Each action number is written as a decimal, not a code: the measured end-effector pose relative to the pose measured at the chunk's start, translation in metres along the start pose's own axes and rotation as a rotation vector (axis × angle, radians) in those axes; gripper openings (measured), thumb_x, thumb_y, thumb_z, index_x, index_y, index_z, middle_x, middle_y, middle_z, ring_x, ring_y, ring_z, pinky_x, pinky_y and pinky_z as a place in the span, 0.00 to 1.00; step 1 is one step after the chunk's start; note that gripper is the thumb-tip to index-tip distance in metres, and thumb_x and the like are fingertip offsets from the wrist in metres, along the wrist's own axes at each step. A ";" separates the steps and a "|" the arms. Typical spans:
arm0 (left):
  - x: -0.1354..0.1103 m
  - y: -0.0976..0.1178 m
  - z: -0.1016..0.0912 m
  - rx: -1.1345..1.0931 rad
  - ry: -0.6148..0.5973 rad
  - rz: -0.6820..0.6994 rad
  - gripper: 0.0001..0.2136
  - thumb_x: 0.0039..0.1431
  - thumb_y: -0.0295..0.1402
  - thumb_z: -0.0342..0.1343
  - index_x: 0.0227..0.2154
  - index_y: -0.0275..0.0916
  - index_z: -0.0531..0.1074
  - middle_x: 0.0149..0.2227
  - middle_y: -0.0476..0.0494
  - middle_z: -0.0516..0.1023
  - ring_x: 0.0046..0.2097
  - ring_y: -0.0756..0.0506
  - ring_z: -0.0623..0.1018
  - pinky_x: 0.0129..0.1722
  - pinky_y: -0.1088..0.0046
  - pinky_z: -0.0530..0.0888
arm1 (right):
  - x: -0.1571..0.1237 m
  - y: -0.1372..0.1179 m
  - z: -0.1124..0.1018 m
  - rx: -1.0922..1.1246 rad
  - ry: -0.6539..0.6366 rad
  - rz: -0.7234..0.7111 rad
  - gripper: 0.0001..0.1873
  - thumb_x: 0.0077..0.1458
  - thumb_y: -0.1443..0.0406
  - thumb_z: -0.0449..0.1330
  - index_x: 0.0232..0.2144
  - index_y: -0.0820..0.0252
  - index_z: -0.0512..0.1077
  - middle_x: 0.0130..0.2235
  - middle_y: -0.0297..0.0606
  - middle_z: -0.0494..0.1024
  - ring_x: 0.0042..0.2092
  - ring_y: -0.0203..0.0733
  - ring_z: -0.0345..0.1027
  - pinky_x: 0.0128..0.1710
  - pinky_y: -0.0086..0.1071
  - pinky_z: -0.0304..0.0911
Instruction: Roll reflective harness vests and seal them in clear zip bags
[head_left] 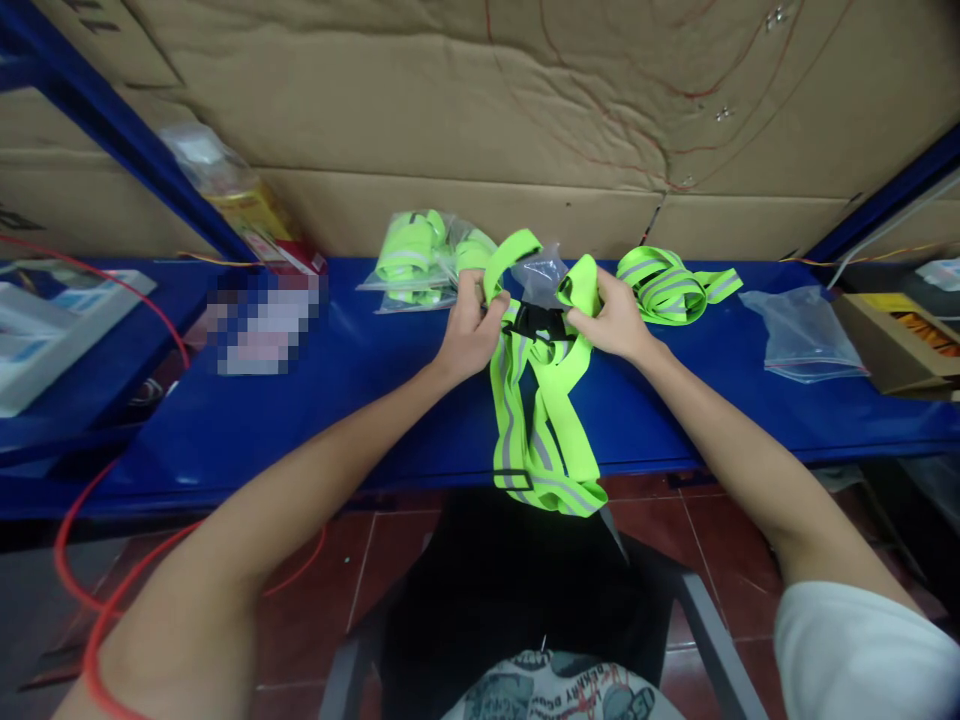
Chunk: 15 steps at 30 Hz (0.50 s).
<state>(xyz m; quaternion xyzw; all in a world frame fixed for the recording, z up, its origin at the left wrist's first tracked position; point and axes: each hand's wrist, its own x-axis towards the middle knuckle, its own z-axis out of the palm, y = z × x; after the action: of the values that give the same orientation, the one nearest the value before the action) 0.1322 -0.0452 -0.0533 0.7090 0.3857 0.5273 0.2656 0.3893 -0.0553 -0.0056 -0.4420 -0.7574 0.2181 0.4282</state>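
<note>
Reflective strap held over blue worktop
A neon strap point(544, 430) with black buckle point(538, 322) is gripped by the left hand point(471, 328) and right hand point(611, 318) above the worktop point(315, 420).

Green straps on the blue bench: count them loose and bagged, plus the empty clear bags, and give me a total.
Loose green reflective straps: 2, one in left hand and right hand, one lying to the right.
Bagged green straps: 2, second hard to separate.
Empty clear bags: 2, second by the hands.
Total: 6.
</note>
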 end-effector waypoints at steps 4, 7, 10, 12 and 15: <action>0.005 0.006 -0.002 -0.059 0.172 -0.042 0.15 0.76 0.52 0.55 0.43 0.46 0.64 0.43 0.45 0.74 0.47 0.42 0.78 0.55 0.59 0.76 | 0.007 -0.002 0.002 0.257 0.110 0.130 0.27 0.60 0.44 0.63 0.56 0.47 0.70 0.52 0.45 0.85 0.59 0.61 0.78 0.58 0.55 0.75; 0.009 0.006 -0.001 -0.094 0.205 -0.042 0.18 0.72 0.54 0.60 0.42 0.46 0.63 0.42 0.46 0.75 0.48 0.42 0.79 0.60 0.55 0.76 | 0.011 -0.009 -0.001 0.440 0.008 0.209 0.37 0.60 0.30 0.54 0.59 0.43 0.68 0.52 0.45 0.85 0.58 0.63 0.79 0.49 0.54 0.77; 0.011 0.008 0.003 -0.203 0.222 -0.004 0.24 0.66 0.57 0.65 0.40 0.47 0.60 0.39 0.49 0.77 0.46 0.43 0.81 0.61 0.56 0.77 | 0.012 -0.012 -0.006 0.479 0.003 0.239 0.46 0.55 0.23 0.47 0.59 0.45 0.68 0.52 0.47 0.85 0.59 0.64 0.79 0.45 0.52 0.78; 0.011 0.012 0.004 -0.306 0.238 -0.036 0.23 0.68 0.60 0.62 0.41 0.47 0.62 0.39 0.48 0.80 0.44 0.43 0.83 0.58 0.58 0.79 | 0.013 -0.011 -0.008 0.452 0.065 0.257 0.49 0.53 0.22 0.44 0.59 0.46 0.67 0.54 0.47 0.85 0.60 0.63 0.78 0.45 0.51 0.78; 0.012 0.018 0.002 -0.370 0.224 -0.131 0.22 0.74 0.62 0.51 0.47 0.48 0.68 0.40 0.45 0.84 0.42 0.42 0.85 0.51 0.59 0.82 | 0.014 -0.008 -0.010 0.443 0.051 0.268 0.50 0.49 0.20 0.45 0.56 0.45 0.68 0.54 0.46 0.84 0.60 0.63 0.77 0.47 0.52 0.76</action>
<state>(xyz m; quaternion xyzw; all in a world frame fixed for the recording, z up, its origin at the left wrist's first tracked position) 0.1410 -0.0453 -0.0328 0.5585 0.3548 0.6462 0.3803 0.3909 -0.0479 0.0114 -0.4390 -0.6148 0.4223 0.5010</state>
